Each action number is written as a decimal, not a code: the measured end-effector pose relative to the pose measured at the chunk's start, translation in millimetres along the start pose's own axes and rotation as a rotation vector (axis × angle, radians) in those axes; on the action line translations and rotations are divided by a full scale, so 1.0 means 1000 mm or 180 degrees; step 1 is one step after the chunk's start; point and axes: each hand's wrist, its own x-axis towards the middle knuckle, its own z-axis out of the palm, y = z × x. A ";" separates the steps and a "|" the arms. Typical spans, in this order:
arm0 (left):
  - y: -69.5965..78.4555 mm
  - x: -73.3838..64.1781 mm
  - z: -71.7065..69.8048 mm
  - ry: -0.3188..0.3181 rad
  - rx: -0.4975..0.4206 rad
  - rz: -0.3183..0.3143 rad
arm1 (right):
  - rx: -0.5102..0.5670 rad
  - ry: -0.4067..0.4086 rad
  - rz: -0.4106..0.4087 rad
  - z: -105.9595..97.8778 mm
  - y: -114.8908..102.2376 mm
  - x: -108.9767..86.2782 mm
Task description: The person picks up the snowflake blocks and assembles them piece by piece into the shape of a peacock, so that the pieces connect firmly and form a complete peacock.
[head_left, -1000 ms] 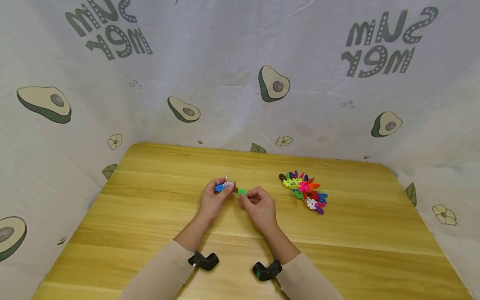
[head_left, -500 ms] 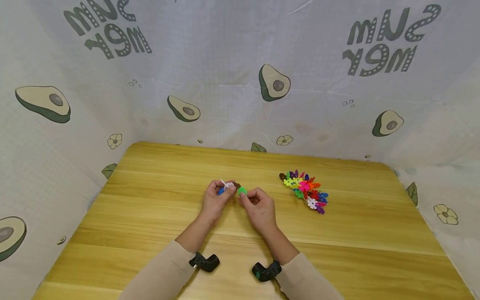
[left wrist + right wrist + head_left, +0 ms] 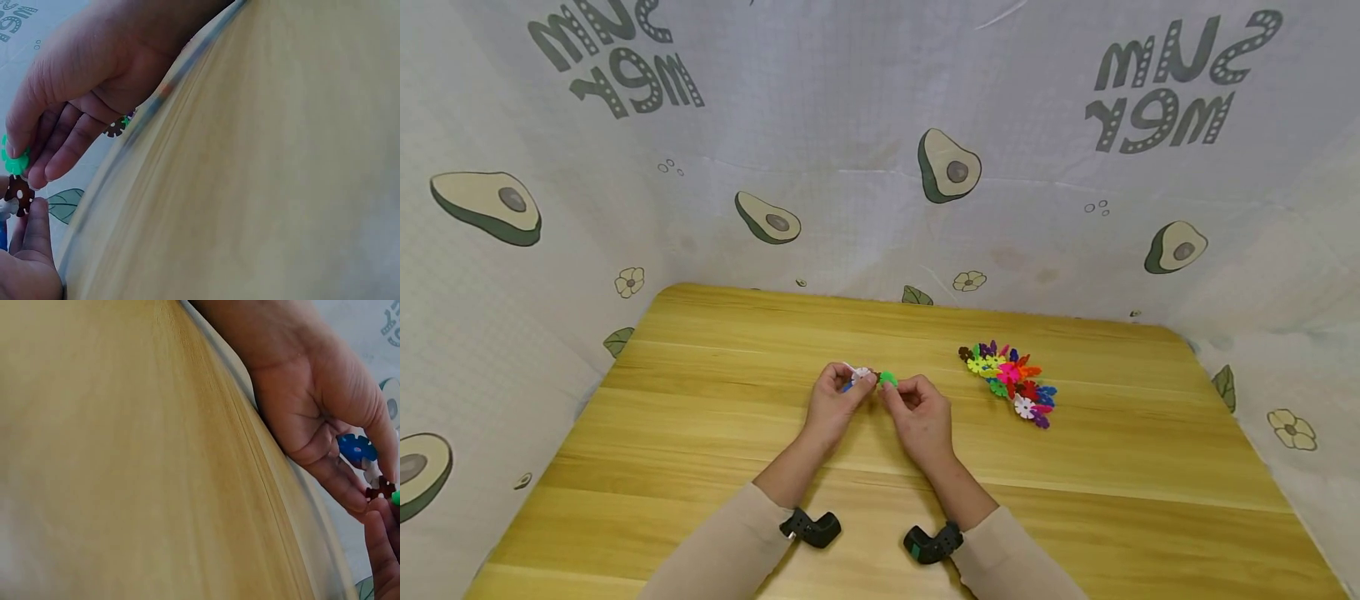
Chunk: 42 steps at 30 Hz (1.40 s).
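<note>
Both hands meet over the middle of the table. My left hand [image 3: 831,410] pinches a small joined cluster of plastic snowflake discs: a blue disc [image 3: 357,449], a white disc [image 3: 861,378] and a brown disc [image 3: 20,195]. Thumb and fingers of my right hand [image 3: 923,421] pinch a green snowflake disc [image 3: 888,378] by its edge. In the left wrist view the green disc sits right at the brown disc's notched rim. Part of the blue and white discs is hidden behind the left fingers.
To the right of the hands lies a pile of multicoloured snowflake discs [image 3: 1009,377] on the wooden table [image 3: 760,333]. A white curtain [image 3: 850,100] printed with avocados surrounds the table at the back and sides. Each wrist wears a black camera.
The left hand has turned the cluster and shifted slightly right, bringing the brown disc up to the green one. The right hand has stayed nearly in place. The pile is unchanged.
</note>
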 end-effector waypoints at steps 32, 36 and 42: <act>0.005 -0.003 -0.009 -0.0717 0.0284 -0.0076 | -0.0733 0.0161 -0.0726 -0.009 0.004 0.005; 0.006 -0.002 -0.010 -0.0687 -0.0007 -0.0227 | -0.0905 0.0134 -0.0994 -0.010 0.000 0.004; 0.005 -0.001 -0.008 -0.0501 -0.0218 -0.0239 | -0.0943 0.0752 -0.1139 -0.027 -0.017 0.014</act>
